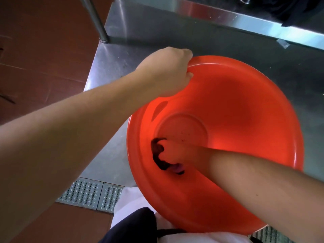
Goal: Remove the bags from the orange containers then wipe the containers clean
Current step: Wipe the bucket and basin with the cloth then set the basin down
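Observation:
A large round orange container (pixel 245 106) rests tilted toward me on the steel table, its near edge overhanging at my waist. My left hand (pixel 168 71) grips its far-left rim, thumb inside the wall. Deep inside, my right hand (pixel 172 154) is closed on a dark cloth (pixel 157 155) pressed against the lower-left inner wall, near the round base. Small dark specks dot the base. No bag is visible in the container.
The steel table (pixel 192 37) has a raised shelf (pixel 254 23) along its back and a leg post (pixel 100 23) at the left corner. A dark object (pixel 298 11) sits at top right. Below lie red floor tiles (pixel 43 58) and a metal drain grate (pixel 91 193).

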### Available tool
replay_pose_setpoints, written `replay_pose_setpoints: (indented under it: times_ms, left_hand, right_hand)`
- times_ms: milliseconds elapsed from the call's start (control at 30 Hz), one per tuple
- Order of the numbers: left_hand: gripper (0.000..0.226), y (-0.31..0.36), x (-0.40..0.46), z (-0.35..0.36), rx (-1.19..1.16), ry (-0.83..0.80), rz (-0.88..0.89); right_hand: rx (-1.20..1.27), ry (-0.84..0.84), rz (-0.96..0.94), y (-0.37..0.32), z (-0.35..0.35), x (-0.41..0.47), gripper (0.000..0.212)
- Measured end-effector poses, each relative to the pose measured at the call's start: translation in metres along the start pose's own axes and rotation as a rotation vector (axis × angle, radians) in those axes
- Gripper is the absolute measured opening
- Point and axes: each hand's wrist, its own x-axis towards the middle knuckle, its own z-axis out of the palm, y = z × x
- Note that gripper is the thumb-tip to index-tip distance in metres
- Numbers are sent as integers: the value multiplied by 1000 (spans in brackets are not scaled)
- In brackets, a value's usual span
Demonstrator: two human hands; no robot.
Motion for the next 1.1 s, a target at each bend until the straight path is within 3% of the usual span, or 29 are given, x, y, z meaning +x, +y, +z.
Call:
replay_pose_setpoints:
  times_ms: [100,233,367,567,700,833,1000,1100]
  left_hand:
    - [26,0,-1,0,-2,4,4]
    - [27,-1,-2,0,1,17,8]
    - [26,-1,-3,1,-5,26,13]
    - [25,-1,0,0,-14,28,0]
    - [25,-1,0,1,-9,27,0]
    - [26,-2,-2,1,-22,18,-6]
    - [26,-2,-3,0,-17,5,-1]
    - [26,-2,-3,-2,-18,-13,2]
  right_hand:
    - [24,315,-96,-12,-5,20,56]
    - [191,661,-138,-20,-11,38,52]
    - [-64,852,-283,-11,-17,41,54]
    - [-749,809,-443,23,-8,28,76]
    - [-1082,570,-677,34,-18,31,68]
    - [-1195,461,-649,29,-20,36,51]
    - [-1259,520,-599,22,-23,42,46]
    - [-1190,627,-452,12,-42,42,43]
